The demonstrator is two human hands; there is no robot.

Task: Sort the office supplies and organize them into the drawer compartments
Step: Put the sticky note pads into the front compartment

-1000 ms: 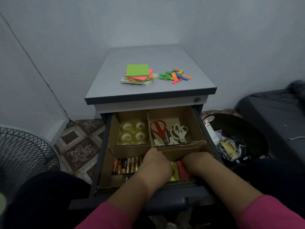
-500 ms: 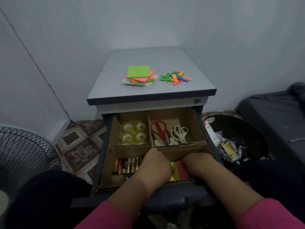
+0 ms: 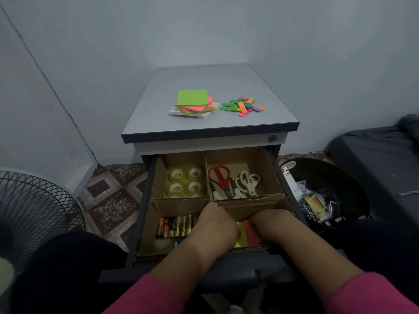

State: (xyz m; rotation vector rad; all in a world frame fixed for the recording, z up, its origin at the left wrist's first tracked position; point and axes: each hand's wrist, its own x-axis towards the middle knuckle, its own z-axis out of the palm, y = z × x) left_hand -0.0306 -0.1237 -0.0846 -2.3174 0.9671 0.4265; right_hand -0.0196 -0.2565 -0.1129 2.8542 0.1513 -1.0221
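Pale blue-grey walls (image 3: 226,30) meet in a corner at the left, with a white baseboard (image 3: 81,177) along the bottom. The floor (image 3: 113,196) is tiled in a maroon and cream diamond pattern. A small cabinet with a grey top (image 3: 204,78) and dark edge stands against the wall. A wire fan guard (image 3: 34,211) sits low at the left. At the right are a black bin (image 3: 340,177) of litter and dark bedding (image 3: 385,155). The light is dim and even.

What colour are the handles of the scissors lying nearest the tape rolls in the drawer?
Red, seen in the head view: the red-handled scissors lie beside the tape rolls' compartment.
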